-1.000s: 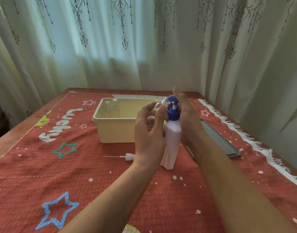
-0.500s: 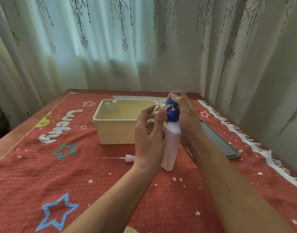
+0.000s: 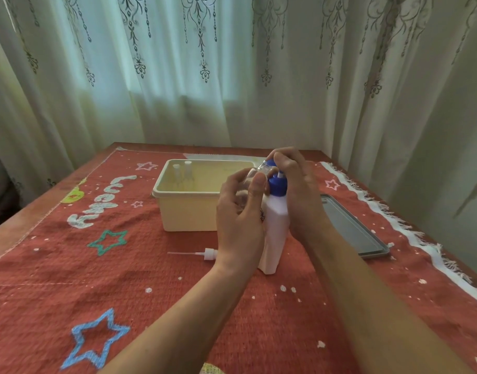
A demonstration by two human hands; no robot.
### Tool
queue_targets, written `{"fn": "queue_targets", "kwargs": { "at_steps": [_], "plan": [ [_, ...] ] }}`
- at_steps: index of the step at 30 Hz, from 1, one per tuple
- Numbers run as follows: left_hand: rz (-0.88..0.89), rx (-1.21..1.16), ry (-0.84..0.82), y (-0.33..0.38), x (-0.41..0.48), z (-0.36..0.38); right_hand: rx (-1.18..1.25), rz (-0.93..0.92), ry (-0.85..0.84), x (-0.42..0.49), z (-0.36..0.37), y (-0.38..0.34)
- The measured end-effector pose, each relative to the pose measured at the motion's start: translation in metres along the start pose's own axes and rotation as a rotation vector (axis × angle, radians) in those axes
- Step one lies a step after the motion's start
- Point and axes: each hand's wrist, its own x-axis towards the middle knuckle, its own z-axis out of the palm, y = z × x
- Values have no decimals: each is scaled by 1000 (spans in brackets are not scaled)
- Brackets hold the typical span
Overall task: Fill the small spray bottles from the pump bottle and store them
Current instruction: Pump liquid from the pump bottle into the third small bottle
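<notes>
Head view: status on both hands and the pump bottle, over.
Left hand grips uncapped small spray bottle, mouth tilted at the spout. Right hand curled over blue head of pump bottle. Spray cap lies on cloth, not in the way.

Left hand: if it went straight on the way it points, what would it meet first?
Most likely the blue head of the pump bottle, right beside the small spray bottle that the left hand holds. The cream box lies behind; depth is unclear.
</notes>
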Motion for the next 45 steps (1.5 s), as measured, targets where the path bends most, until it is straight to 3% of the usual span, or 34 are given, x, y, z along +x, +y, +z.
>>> {"fn": "queue_targets", "kwargs": {
  "at_steps": [45],
  "plan": [
    [-2, -92, -23, 2, 6, -4, 35, 15, -8, -1, 4, 1]
  ]
}}
